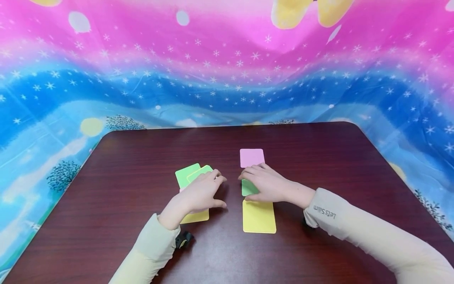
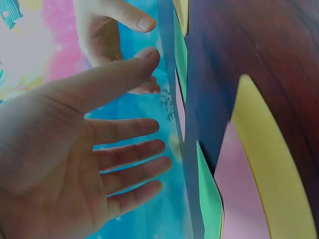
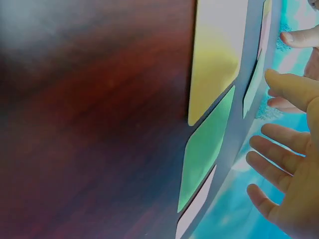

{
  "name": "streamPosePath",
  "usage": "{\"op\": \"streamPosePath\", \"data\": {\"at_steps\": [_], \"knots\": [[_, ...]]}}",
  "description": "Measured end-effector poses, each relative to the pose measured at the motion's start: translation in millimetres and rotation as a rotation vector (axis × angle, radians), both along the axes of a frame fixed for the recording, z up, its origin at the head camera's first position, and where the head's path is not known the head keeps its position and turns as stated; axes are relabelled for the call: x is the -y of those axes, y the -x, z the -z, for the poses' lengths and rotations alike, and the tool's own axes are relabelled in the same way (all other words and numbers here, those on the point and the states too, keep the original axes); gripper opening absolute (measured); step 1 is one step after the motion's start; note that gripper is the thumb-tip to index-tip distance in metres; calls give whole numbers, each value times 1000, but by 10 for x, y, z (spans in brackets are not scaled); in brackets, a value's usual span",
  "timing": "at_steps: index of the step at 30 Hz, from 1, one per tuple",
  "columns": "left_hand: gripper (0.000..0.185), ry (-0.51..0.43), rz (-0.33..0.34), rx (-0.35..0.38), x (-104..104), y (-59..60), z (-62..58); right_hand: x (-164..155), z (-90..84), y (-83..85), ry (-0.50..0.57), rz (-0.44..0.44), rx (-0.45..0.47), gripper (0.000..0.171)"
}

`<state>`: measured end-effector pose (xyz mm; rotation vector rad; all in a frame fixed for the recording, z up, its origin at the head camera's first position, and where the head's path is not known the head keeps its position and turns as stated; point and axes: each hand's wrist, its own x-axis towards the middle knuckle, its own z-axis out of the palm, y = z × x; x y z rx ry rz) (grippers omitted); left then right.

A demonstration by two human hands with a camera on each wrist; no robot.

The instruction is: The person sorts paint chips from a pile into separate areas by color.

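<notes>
My left hand [image 1: 200, 193] hovers over a loose, overlapping group of cards, its fingers loosely extended and holding nothing. Two green cards, one [image 1: 185, 172] tilted beneath a yellow-edged one, show past its fingers. Below the palm a yellow card [image 1: 200, 216] sticks out; the left wrist view shows a pink card [image 2: 239, 184] against it. Over on the right, my right hand [image 1: 267, 183] is held above a column of cards, fingers spread and empty in the right wrist view. That column has a pink card [image 1: 252, 157] at the far end, a partly covered green card [image 1: 249, 189], and a yellow card [image 1: 259, 219] nearest me.
Both groups lie on a dark reddish-brown table [image 1: 142, 157], with a strip of bare wood between them. A pink and blue patterned cloth [image 1: 227, 79] hangs behind the table and along its sides. A black wrist device [image 1: 184, 239] shows at my left cuff.
</notes>
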<state>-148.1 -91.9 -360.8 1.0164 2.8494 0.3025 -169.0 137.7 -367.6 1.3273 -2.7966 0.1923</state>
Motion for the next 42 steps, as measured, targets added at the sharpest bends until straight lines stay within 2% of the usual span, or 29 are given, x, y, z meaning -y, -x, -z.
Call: {"op": "streamPosePath", "data": {"at_steps": [6, 11, 16, 24, 31, 42], "knots": [[65, 16, -38, -32, 115, 39, -15, 143, -40, 78, -40, -28, 18, 58], [68, 66, -118, -46, 212, 63, -19, 214, -65, 125, -63, -28, 28, 60], [72, 74, -191, -75, 290, 89, 8, 274, -67, 180, -93, -18, 26, 62], [77, 113, -307, -90, 332, 111, 38, 395, -63, 254, -110, -24, 18, 63], [80, 124, -344, -71, 356, 141, 76, 480, -51, 340, -116, -15, 35, 64], [82, 137, -347, -44, 351, 169, 138, 610, -32, 459, -129, -16, 80, 71]]}}
